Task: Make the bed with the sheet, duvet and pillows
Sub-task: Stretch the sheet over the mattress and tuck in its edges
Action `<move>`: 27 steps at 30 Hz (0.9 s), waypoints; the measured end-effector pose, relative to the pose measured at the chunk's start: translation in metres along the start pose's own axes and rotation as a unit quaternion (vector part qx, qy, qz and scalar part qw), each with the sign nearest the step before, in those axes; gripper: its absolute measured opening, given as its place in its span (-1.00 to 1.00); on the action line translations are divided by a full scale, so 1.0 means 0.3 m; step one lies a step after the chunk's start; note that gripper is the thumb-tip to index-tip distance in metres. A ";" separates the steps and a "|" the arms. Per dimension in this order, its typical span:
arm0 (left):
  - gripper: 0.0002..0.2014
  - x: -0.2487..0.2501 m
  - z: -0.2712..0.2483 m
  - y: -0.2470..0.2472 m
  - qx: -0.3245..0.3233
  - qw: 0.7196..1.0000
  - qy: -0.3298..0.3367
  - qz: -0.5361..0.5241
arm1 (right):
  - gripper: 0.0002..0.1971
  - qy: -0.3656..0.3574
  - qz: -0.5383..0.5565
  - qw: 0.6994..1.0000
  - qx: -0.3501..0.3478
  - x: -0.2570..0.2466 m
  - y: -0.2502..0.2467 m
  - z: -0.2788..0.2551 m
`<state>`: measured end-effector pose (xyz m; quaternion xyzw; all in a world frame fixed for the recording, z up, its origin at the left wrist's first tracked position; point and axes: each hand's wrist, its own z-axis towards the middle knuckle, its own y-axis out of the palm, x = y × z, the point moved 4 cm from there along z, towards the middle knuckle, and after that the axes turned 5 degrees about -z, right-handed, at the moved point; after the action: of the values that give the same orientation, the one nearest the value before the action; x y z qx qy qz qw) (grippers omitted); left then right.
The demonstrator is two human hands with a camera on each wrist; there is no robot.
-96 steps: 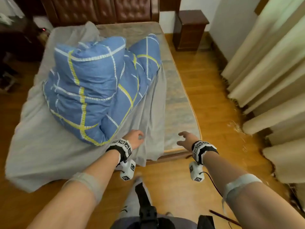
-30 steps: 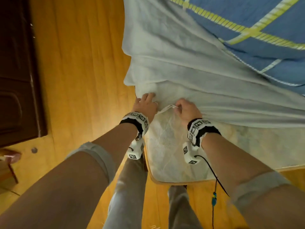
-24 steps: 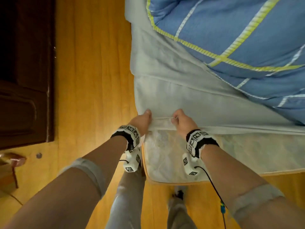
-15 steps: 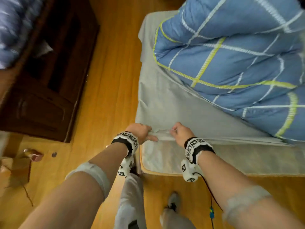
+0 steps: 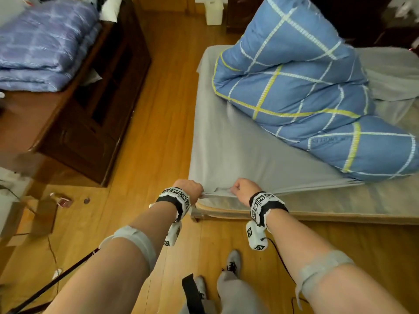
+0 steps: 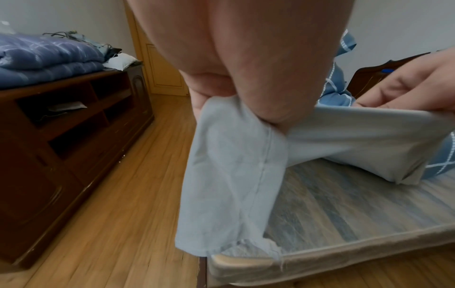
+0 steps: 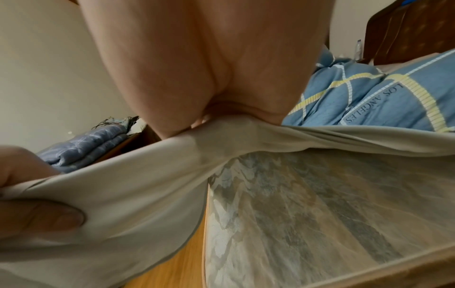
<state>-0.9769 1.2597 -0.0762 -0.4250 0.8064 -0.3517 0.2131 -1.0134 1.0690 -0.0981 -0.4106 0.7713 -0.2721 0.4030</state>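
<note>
At the far left, a folded purple-blue quilt (image 5: pixel 43 44) is seen on top of a dark wooden cabinet (image 5: pixel 86 114), which stands on the wooden floor (image 5: pixel 156 123). Nearer the middle, the corner of the grey sheet (image 5: pixel 238 155) is gripped by the left hand (image 5: pixel 189 189), its fingers curled tight round a bunch of the cloth; a loose flap of sheet is left hanging below the fist beside the mattress (image 5: pixel 374 202) corner. Just to the right, the same hem is pinched in the closed fist of the right hand (image 5: pixel 243 189), and the cloth is held taut between the two hands, lifted clear of the patterned mattress. Further right, the blue checked duvet (image 5: pixel 306 98) is heaped on the sheet, well behind the hands.
</note>
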 end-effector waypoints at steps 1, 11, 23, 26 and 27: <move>-0.82 -0.005 -0.023 0.028 -0.003 1.000 0.002 0.000 | -0.83 0.003 -0.008 1.000 -0.004 -0.011 0.029 -0.025; -0.85 0.034 -0.166 0.401 -0.042 0.998 0.025 -0.045 | -0.76 0.023 -0.105 0.994 -0.036 -0.012 0.307 -0.233; -0.79 0.105 -0.225 0.580 -0.098 0.993 -0.018 -0.062 | -0.85 -0.010 -0.003 0.996 -0.091 0.100 0.496 -0.299; -0.71 0.180 -0.232 0.579 -0.126 0.989 -0.050 -0.055 | -0.90 -0.022 0.025 0.995 -0.094 0.199 0.495 -0.337; -0.72 0.207 -0.229 0.584 -0.135 0.988 -0.051 -0.053 | -0.88 -0.027 0.032 0.994 -0.101 0.234 0.481 -0.350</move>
<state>-1.1489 1.3029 -0.1648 -0.5094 0.8108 -0.2288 0.1756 -1.1856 1.0929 -0.1790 -0.4316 0.7964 -0.1688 0.3886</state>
